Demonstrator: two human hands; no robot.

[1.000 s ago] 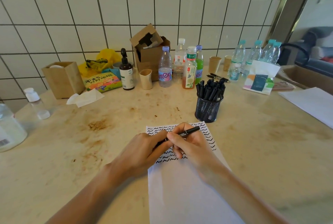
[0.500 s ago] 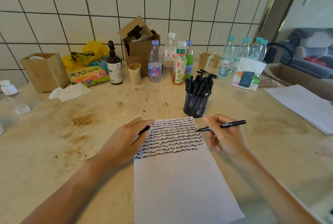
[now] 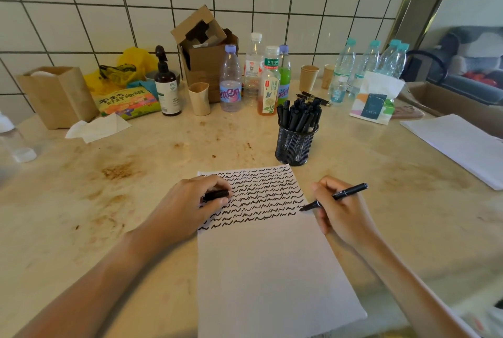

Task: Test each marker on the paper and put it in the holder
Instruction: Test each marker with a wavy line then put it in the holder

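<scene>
— Two hands over one sheet: the paper lies at lower centre of the frame, its top third filled with wavy black test lines and the rest bare. What does each hand have?

— Right hand pinches the uncapped marker in a writing grip, its tip at the sheet's right edge, level with the lower rows. Left hand rests on the sheet's left edge, fingers curled round the cap.

— How should the stroke go?

— I'd start it further in from that right edge, or the tip may run off onto the table. Keep the left hand pressing so the sheet doesn't slide, and make one short squiggle just under the last row.

— And room beyond?

— The mesh holder stands just past the sheet's top right corner, already crowded with markers, so the next one probably needs steering into a gap. Bare stained table flanks the sheet on both sides. Further back, bottles and a cardboard box line the tiled wall, well apart from the work; more paper lies at the right edge of the frame.
</scene>
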